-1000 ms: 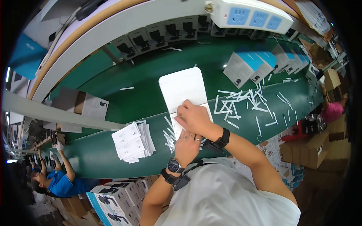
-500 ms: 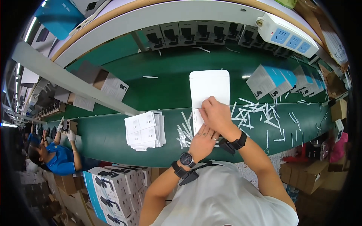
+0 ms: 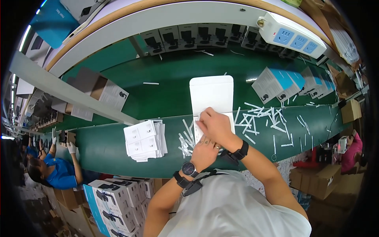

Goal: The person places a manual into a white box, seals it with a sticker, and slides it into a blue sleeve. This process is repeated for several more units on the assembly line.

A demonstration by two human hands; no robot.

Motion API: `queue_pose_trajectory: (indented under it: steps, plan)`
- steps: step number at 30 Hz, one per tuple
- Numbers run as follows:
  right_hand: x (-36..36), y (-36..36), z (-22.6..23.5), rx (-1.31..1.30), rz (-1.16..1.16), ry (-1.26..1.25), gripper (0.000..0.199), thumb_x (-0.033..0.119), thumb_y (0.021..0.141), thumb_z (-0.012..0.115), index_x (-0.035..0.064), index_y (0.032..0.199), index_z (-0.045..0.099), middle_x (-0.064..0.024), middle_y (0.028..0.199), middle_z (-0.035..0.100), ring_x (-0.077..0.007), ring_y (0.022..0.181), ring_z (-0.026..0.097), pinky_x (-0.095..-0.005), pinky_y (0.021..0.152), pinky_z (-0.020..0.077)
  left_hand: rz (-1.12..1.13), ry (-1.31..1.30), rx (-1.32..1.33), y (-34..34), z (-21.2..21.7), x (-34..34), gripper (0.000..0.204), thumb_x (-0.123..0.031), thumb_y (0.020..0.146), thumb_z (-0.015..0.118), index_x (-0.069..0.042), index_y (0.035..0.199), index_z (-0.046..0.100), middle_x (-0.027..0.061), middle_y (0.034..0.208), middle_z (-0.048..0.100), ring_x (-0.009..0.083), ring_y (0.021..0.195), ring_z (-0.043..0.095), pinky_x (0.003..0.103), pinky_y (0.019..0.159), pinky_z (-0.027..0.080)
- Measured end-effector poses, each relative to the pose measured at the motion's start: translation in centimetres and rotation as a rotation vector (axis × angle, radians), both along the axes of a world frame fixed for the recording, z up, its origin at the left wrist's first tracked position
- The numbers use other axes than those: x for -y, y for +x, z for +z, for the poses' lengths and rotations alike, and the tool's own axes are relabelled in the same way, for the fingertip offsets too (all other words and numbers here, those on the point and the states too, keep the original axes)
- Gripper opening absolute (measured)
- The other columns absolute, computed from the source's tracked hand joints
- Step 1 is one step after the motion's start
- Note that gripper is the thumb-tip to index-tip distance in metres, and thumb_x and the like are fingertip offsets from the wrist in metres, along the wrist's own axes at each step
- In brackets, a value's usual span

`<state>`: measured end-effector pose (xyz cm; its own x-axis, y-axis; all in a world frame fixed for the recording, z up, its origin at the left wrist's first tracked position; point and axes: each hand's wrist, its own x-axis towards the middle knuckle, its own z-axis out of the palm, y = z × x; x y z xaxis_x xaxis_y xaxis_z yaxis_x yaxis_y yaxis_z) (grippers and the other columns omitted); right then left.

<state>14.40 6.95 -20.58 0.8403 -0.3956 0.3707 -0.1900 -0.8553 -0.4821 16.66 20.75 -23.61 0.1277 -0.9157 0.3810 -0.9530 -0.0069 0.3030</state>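
Green bench w/ white carton [image 3: 211, 94], near edge pinched under both hands: left hand [image 3: 205, 148], right hand [image 3: 215, 124].

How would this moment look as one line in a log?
right hand: on white box | left hand: beneath it | leaflets: left

A flat carton [image 3: 211, 98] lies on the bench [image 3: 166, 98] straight ahead of the person, with the right hand [image 3: 215, 126] on its near edge and the left hand [image 3: 205, 152] just behind that, nearer the body. Left of the hands sits a stack of leaflets [image 3: 145, 140]; loose strips [image 3: 264, 118] lie scattered to the right. Folded boxes [image 3: 276, 83] lie farther right, a row of boxes [image 3: 197, 35] lines the far edge, and a power strip [image 3: 294, 35] rests on the shelf above.
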Motion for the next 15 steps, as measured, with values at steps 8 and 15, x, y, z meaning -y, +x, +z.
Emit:
queue_pose_trajectory:
  steps: [8,15]
  plan:
    - [1.0,0.4,0.0,0.033,0.275,0.320,0.021,0.028,0.085,0.076,0.0112,0.089,0.063,-0.0028,0.090,0.065,-0.0207,0.075,0.065,-0.0325,0.063,0.0509,-0.015,0.141,-0.058,0.0,0.1,0.0,0.028,-0.015,0.083,0.063,-0.003,0.107,0.068,0.0165,0.109,0.064,0.0336,0.105,0.064,0.042,0.091,0.051]
    - [14.2,-1.9,5.4,0.560,-0.267,1.182,0.077,0.065,0.103,0.021,0.0021,0.121,0.060,-0.0041,0.092,0.064,-0.0098,0.063,0.046,-0.0220,0.054,0.0364,-0.006,0.044,0.115,-0.1,1.3,0.8,0.056,-0.021,0.084,0.072,-0.005,0.136,0.057,0.0200,0.145,0.051,0.0363,0.133,0.051,0.045,0.108,0.045]
